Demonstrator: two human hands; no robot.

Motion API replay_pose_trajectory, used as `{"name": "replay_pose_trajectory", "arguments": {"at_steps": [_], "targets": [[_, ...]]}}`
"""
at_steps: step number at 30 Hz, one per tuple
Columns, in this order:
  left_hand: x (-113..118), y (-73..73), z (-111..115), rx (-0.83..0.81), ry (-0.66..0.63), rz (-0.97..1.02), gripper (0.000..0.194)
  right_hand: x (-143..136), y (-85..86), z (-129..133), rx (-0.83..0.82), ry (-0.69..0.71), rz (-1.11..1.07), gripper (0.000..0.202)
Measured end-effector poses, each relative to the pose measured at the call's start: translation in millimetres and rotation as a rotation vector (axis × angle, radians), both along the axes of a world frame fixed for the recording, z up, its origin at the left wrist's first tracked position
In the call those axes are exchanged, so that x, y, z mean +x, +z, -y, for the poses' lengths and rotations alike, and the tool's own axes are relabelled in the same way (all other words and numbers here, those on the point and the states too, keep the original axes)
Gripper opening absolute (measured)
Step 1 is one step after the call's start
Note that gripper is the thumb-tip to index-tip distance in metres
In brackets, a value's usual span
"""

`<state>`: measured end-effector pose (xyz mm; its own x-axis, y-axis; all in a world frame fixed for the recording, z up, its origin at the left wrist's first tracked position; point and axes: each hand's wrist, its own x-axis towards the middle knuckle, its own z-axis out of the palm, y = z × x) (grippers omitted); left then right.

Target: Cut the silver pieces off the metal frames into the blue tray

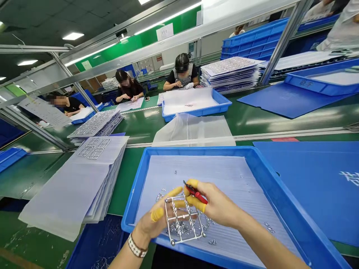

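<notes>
My left hand (151, 221), with yellow finger cots, holds a square silver sprue frame (184, 216) carrying rows of small twisted chrome parts. Its fingers reach behind the frame, partly hidden by it. Closed around red-handled nippers (199, 196) is my right hand (220, 203), also in yellow finger cots; the dark jaws point up and left, just above the frame's top edge. Both hands are over a blue tray (196, 151) lined with white sheet. Loose chrome parts (212, 242) lie in the tray, many heaped below the frame and partly hidden by it.
To the left stands a stack of white sheets (84, 175) with a sprue frame (94, 148) on top. A blue board (311, 186) lies to the right. Beyond a metal rail are another blue tray (196, 109), stacked sheets (230, 73) and several seated people.
</notes>
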<state>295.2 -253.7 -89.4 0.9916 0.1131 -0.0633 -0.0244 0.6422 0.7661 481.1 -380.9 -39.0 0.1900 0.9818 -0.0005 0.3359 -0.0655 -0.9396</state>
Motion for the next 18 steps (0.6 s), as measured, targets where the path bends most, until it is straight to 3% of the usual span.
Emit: {"name": "replay_pose_trajectory", "arguments": {"at_steps": [6,10,13,18], "targets": [[20,0.9,15,-0.148,-0.006,0.081,0.101,-7,12.7,-14,0.048,0.049,0.102,0.005],[14,-2.0,10,-0.146,0.089,0.071,0.095,-6,3.1,-9,0.084,-0.147,0.330,0.026],[5,-8.2,4,-0.101,0.199,0.045,0.089,-10,-7.4,-1,-0.004,-0.220,0.582,0.028],[-4,-14.5,3,-0.043,0.271,-0.021,0.084,-25,-11.7,0,-0.195,-0.104,0.815,0.017]]}}
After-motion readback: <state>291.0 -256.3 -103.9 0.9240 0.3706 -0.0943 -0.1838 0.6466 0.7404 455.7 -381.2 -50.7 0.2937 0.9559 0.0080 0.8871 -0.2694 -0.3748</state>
